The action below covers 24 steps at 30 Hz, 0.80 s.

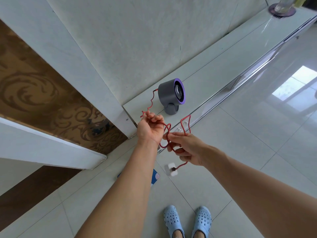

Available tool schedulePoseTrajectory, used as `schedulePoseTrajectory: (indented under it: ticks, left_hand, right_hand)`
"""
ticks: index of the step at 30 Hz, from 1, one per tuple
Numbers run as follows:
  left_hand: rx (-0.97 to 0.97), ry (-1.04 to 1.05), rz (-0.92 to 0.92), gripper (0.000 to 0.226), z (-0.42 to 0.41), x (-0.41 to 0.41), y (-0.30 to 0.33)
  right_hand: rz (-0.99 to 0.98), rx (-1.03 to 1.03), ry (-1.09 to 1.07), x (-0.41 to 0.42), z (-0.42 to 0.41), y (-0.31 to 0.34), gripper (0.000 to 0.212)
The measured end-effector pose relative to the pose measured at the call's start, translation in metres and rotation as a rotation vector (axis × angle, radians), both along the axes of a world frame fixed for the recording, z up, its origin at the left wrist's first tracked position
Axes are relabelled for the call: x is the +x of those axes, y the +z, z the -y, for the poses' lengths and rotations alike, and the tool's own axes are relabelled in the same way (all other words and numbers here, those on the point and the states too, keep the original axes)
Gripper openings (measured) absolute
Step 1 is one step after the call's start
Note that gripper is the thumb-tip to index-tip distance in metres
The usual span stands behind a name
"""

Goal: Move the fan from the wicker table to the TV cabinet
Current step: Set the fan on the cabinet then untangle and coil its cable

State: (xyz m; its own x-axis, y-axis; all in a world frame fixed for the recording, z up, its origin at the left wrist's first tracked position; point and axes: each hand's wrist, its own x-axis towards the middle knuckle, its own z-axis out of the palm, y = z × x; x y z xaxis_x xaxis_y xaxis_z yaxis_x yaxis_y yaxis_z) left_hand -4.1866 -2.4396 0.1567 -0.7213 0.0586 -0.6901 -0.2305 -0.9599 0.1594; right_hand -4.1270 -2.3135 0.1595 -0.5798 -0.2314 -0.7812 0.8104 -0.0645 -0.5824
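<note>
Head view: the grey fan (pixel 169 93) with a purple front ring stands upright on its small base on the white TV cabinet (pixel 214 69), just right of the frame's centre, close to the cabinet's left end. Its red cord (pixel 167 134) runs in kinks from the fan's back down to both hands. The left hand (pixel 150 128), below the fan, curls its fingers round the cord. The right hand (pixel 186 150), lower right of it, pinches cord loops; a white plug (pixel 170 169) dangles below it, blurred.
</note>
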Motion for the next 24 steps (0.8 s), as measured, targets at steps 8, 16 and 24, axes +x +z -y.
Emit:
schedulePoseTrajectory:
  ticks: [8,16,24]
  left_hand:
    - [-0.538,-0.611,-0.018,0.028,0.012,0.023,0.018]
    - [-0.838,-0.876,-0.205,0.022,0.025,0.026,0.032]
    - [-0.822,-0.436,-0.020,0.019,0.022,0.008,0.037]
  right_hand:
    - [-0.259,0.215,0.001,0.000,-0.003,0.013,0.008]
    - [-0.525,0.472,0.053,0.006,-0.019,0.032,0.007]
    - [-0.613,0.668,0.145,0.023,-0.038,0.028,0.025]
